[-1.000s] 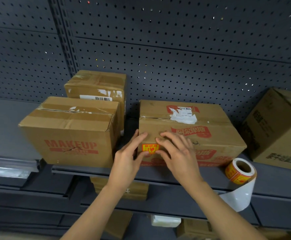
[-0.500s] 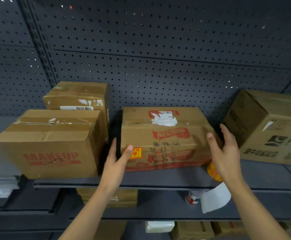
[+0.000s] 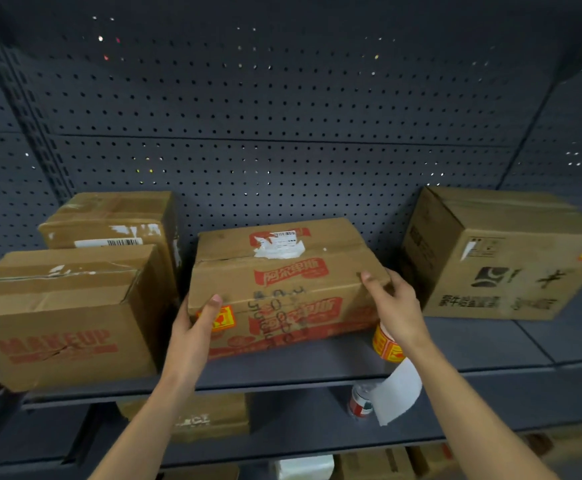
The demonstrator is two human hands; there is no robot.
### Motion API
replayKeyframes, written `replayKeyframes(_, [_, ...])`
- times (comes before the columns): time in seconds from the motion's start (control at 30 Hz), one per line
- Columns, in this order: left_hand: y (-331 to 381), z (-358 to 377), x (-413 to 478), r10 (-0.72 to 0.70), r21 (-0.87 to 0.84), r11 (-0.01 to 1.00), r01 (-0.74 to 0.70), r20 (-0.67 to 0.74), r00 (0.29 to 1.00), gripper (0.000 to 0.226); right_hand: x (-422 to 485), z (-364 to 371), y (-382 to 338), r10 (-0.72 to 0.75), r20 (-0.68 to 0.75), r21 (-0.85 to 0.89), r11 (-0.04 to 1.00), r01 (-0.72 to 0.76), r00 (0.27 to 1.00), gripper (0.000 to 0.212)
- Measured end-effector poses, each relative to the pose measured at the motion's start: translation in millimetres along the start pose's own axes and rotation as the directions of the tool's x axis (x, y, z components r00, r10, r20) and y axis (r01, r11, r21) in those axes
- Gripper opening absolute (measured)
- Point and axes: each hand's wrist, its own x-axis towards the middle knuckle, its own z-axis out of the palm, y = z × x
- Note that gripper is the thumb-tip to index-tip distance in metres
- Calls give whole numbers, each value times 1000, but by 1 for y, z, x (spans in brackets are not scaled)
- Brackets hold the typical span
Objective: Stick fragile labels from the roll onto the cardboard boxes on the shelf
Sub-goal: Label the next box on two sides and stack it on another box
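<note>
Middle box [image 3: 282,289] on shelf [image 3: 282,374], long axis along shelf edge. Left hand [image 3: 192,327] clasps its left end, thumb on fragile label [image 3: 226,318]; right hand [image 3: 395,303] clasps its right end. Label roll [image 3: 384,345] just right of middle box, under right wrist (right hand nearer, I judge).

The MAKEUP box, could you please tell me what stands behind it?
Another cardboard box with a barcode label stands behind the MAKEUP box; its lower part is covered.
</note>
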Motion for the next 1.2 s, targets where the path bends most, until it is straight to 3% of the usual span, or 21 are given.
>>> replayKeyframes(0.17, [37, -2, -31, 136, -1, 991, -136, -67, 988, 36, -14, -12, -15, -121, -57, 191, 973, 130, 991, 30])
replayKeyframes(0.43, [88, 1, -60, 377, -38, 925, -378, -45, 925, 62, -42, -43, -59, -274, -209, 366, 868, 335, 939, 40])
replayKeyframes(0.7, [104, 36, -60, 502, -108, 864, -492, 96, 860, 66, -58, -100, -82, -383, -399, 262, 823, 504, 833, 44])
replayKeyframes(1.2, [108, 164, -69, 589, -291, 808, -513, 449, 672, 56, -96, -210, -54, -278, -690, 130, 861, 492, 669, 40])
